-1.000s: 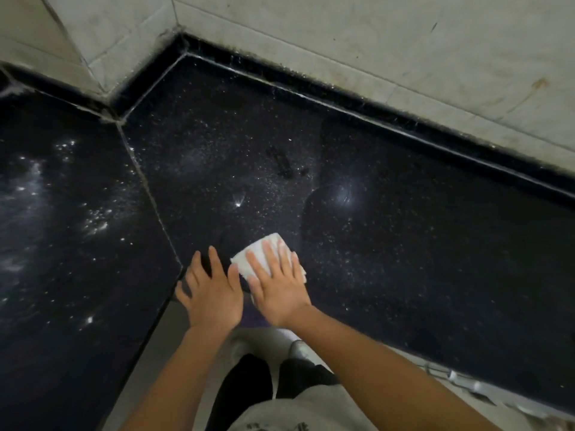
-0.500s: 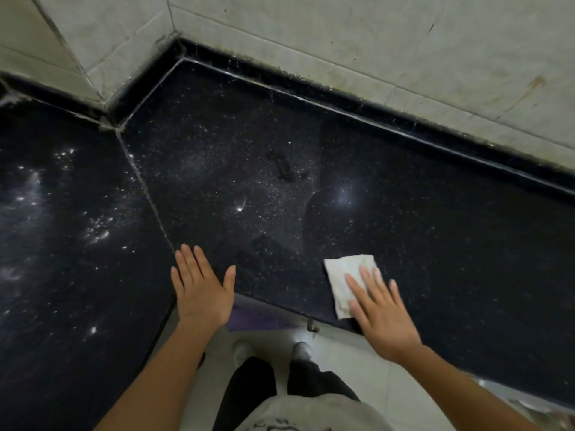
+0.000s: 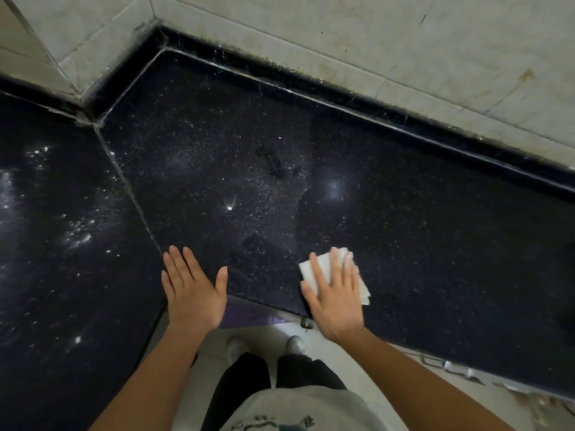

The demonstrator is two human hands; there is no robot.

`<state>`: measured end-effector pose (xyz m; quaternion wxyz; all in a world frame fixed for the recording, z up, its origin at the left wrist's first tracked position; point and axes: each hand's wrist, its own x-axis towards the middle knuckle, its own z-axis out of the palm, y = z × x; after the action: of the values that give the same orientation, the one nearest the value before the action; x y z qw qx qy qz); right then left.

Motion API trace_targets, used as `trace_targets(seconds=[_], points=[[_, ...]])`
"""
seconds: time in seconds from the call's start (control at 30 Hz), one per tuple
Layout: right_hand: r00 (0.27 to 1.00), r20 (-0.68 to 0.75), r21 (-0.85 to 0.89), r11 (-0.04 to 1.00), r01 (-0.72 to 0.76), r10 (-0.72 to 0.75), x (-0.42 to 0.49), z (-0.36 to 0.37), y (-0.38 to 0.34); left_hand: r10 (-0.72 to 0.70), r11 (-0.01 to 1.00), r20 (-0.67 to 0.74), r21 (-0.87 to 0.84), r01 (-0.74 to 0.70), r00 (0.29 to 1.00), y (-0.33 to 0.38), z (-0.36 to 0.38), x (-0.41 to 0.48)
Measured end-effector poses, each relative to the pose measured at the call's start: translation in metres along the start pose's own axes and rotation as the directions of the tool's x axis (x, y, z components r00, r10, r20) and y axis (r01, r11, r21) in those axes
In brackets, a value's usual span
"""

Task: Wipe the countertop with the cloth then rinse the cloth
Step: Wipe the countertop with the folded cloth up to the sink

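Note:
A folded white cloth (image 3: 323, 266) lies on the black speckled countertop (image 3: 435, 244) close to its front edge. My right hand (image 3: 337, 293) presses flat on the cloth with fingers spread, covering most of it. My left hand (image 3: 193, 289) rests flat and open on the countertop at the inner corner of the front edge, holding nothing. A dark smear (image 3: 273, 163) and pale wet streaks mark the stone farther back.
The countertop is L-shaped, with a seam (image 3: 130, 194) running from the wall corner to the front edge. Pale tiled walls (image 3: 373, 48) bound it at the back. Below the edge I see my dark trousers, white shoes and a light floor (image 3: 199, 368).
My right hand slid the cloth rightward along the front edge, away from my left hand, then slightly further onto the stone. My left hand stayed at the corner.

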<state>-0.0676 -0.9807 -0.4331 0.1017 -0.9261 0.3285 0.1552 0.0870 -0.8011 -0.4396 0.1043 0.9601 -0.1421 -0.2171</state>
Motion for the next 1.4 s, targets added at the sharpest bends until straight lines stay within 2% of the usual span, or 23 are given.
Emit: trace_targets(seconds=[0.1, 0.17, 0.23, 0.3, 0.4, 0.47, 0.57, 0.63, 0.73, 0.8, 0.87, 0.93, 1.07, 1.2, 1.3, 1.4], points=[[0.97, 0.003, 0.03, 0.969, 0.245, -0.245, 0.001, 0.01, -0.04, -0.002, 1.0, -0.002, 0.013, 0.002, 1.0, 0.0, 0.0, 0.0], [0.919, 0.009, -0.014, 0.919, 0.395, -0.395, 0.003, 0.016, -0.05, -0.013, 1.0, 0.005, 0.009, 0.013, 1.0, -0.001, -0.001, 0.0], [0.873, 0.004, -0.093, 0.869, 0.486, -0.488, 0.006, 0.016, -0.035, -0.014, 1.0, 0.03, 0.015, 0.013, 0.999, -0.001, -0.002, 0.001], [0.897, -0.022, -0.129, 0.891, 0.435, -0.441, 0.002, 0.011, -0.005, -0.008, 1.0, 0.06, 0.016, 0.007, 0.998, -0.001, -0.003, 0.001], [0.994, -0.025, -0.084, 0.991, 0.1, -0.102, -0.02, 0.009, 0.046, -0.001, 1.0, 0.06, -0.002, 0.001, 0.998, -0.002, -0.002, 0.001], [0.99, -0.04, -0.067, 0.988, -0.138, 0.135, -0.037, 0.014, 0.069, 0.004, 1.0, 0.057, -0.015, -0.004, 0.998, -0.001, -0.003, 0.001], [0.941, -0.057, -0.034, 0.941, -0.337, 0.334, -0.042, 0.024, 0.065, 0.003, 1.0, 0.058, -0.03, -0.002, 0.998, -0.001, -0.004, 0.001], [0.96, -0.072, -0.061, 0.959, -0.277, 0.272, -0.035, 0.027, 0.039, 0.0, 0.999, 0.045, -0.038, 0.002, 0.999, -0.002, -0.004, 0.001], [0.998, -0.058, -0.079, 0.997, 0.015, -0.019, -0.01, 0.019, -0.008, -0.002, 0.999, 0.041, -0.044, 0.004, 0.999, -0.002, -0.004, 0.002], [0.973, -0.033, -0.07, 0.971, 0.228, -0.23, 0.018, 0.007, -0.033, -0.009, 0.999, 0.042, -0.043, 0.011, 0.999, -0.003, -0.004, 0.003], [0.943, -0.034, -0.016, 0.944, 0.33, -0.331, 0.055, -0.005, -0.045, -0.013, 0.999, 0.039, -0.046, 0.015, 0.999, -0.003, -0.004, 0.003], [0.968, -0.055, 0.034, 0.968, 0.249, -0.247, 0.096, -0.018, -0.047, -0.01, 0.999, 0.024, -0.043, 0.011, 1.0, -0.004, -0.003, 0.004], [0.998, -0.047, 0.083, 0.996, -0.044, 0.048, 0.164, -0.045, -0.034, 0.002, 0.999, 0.003, -0.049, -0.002, 1.0, -0.007, 0.0, 0.006], [0.987, -0.048, 0.138, 0.98, -0.145, 0.153, 0.181, -0.052, -0.037, 0.015, 0.998, -0.028, -0.057, -0.017, 0.999, -0.008, 0.006, 0.005], [0.998, -0.043, 0.098, 0.994, -0.049, 0.053, 0.15, -0.039, -0.046, 0.021, 0.996, -0.036, -0.082, -0.024, 0.999, -0.008, 0.006, 0.006], [0.976, -0.066, -0.024, 0.979, 0.204, -0.206, 0.086, -0.011, -0.057, 0.032, 0.996, -0.046, -0.085, -0.035, 0.998, -0.008, 0.006, 0.008]])
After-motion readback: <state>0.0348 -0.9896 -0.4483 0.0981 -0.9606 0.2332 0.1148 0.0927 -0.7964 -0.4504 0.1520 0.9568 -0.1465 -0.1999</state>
